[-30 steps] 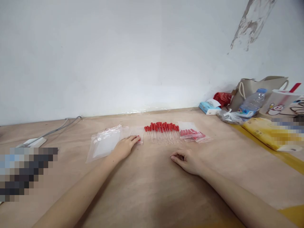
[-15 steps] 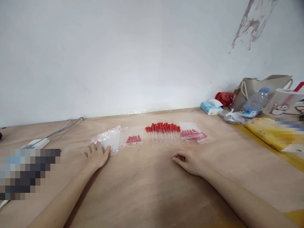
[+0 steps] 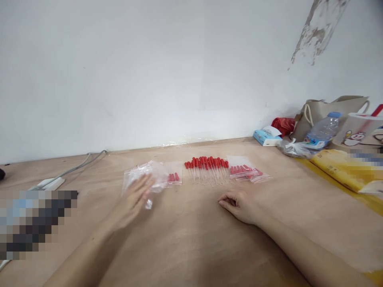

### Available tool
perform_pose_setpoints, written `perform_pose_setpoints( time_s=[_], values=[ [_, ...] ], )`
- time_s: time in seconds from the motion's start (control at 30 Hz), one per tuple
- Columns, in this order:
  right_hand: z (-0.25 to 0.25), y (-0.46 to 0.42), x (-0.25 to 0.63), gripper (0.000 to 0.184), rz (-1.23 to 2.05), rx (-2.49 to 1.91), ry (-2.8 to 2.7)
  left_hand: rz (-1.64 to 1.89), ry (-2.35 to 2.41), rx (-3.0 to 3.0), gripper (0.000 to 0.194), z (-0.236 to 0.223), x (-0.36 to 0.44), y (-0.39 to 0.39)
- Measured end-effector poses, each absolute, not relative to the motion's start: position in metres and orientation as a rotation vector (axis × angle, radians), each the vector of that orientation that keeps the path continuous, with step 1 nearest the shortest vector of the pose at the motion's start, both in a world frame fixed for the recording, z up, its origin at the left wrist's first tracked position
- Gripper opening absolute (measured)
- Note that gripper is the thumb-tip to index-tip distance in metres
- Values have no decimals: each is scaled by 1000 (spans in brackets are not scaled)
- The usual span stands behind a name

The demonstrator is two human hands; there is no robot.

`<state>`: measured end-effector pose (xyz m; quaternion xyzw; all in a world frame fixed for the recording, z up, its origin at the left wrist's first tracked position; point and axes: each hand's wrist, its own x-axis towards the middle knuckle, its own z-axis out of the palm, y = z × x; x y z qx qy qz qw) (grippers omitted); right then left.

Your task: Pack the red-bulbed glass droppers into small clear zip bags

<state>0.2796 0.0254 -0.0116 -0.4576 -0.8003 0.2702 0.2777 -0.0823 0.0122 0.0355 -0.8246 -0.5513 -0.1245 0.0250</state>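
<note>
My left hand (image 3: 134,199), smeared by motion, has its fingers and thumb drawn together on a clear zip bag (image 3: 160,181); part of the plastic shows below the thumb. Behind it lies a pile of clear zip bags (image 3: 130,175). The bag in my hand partly covers another zip bag with red-bulbed pieces (image 3: 176,177). My right hand (image 3: 237,204) rests loosely curled on the table, nothing visible in it. Beyond it lies a row of glass droppers with red rubber bulbs (image 3: 208,165). Right of these, filled zip bags (image 3: 243,171) overlap, with red bulbs showing inside.
Brown paper (image 3: 179,247) covers the table up to the white wall. At right stand a blue tissue pack (image 3: 267,137), a plastic bottle (image 3: 323,129), a lidded cup (image 3: 356,131) and a yellow package (image 3: 338,169). A cable (image 3: 80,165) runs to a white power strip (image 3: 50,184) at left.
My left hand has moved right and turned, dragging a clear zip bag from the pile over part of the filled bag beside it. My right hand stays in place.
</note>
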Motion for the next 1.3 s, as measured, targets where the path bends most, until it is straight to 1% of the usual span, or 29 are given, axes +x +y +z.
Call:
perform_pose_setpoints(
  time_s=[0.1,0.13,0.2,0.33,0.5,0.6,0.77,0.9,1.07,1.2,1.3],
  values=[
    [-14,25,280,18,686,-1204,-2135,-135,-1239,-2956,44,42,-37,-6],
    [-15,25,280,18,672,-1198,-2126,-43,-1133,-3036,44,38,-24,-9],
    [-16,24,281,18,657,-1183,-2116,-10,-1051,-3114,43,28,-7,-10],
    [-12,22,284,19,707,-1121,-2134,-64,-1083,-3168,41,11,5,-4],
    [-4,16,287,14,765,-1084,-2175,-187,-1139,-3129,45,8,4,-4],
    [-3,14,286,14,720,-1036,-2261,-207,-1159,-3120,44,7,5,-5],
    [-5,16,286,21,641,-975,-2309,-155,-1170,-3116,45,7,6,-4],
    [-9,18,286,20,626,-975,-2301,-119,-1182,-3104,45,7,6,-4],
    [-5,16,284,21,555,-818,-2404,-133,-1166,-3105,46,6,5,-3],
    [6,11,280,29,570,-642,-2454,-122,-1179,-3097,46,6,5,-4],
    [10,8,279,42,587,-557,-2543,-186,-1195,-3101,50,7,6,-5]
  ],
)
